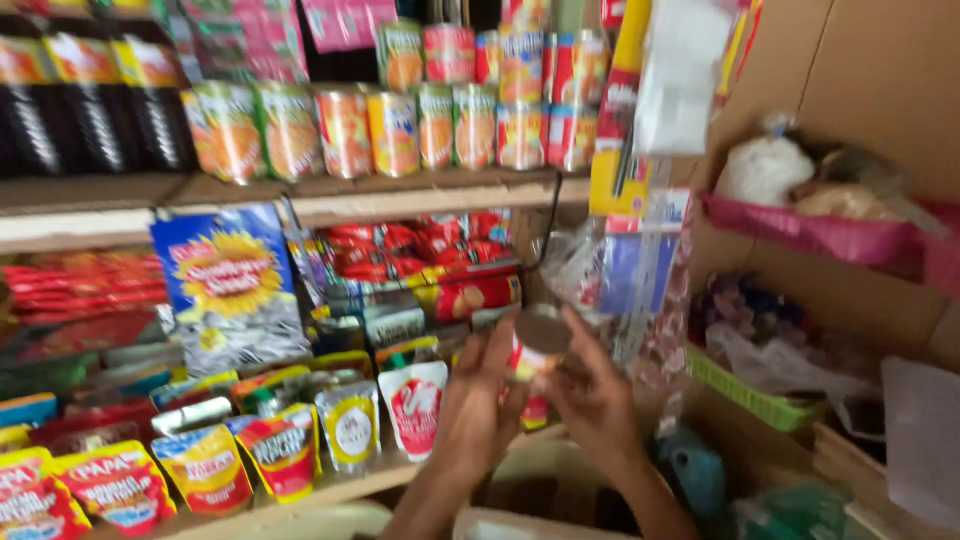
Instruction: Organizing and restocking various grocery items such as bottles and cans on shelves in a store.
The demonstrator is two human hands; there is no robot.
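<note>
While we hold a small can (538, 345) between our left hand (478, 405) and right hand (592, 395), fingers closed around it, it stays just before the lower shelf edge (330, 492), pouches (350, 425) crowding left, little free room.

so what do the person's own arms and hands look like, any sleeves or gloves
Both hands are bare: no gloves on the left hand or the right hand. Both forearms are uncovered as far as the frame shows, with no sleeve in view. The blur hides any rings or watch.
</note>
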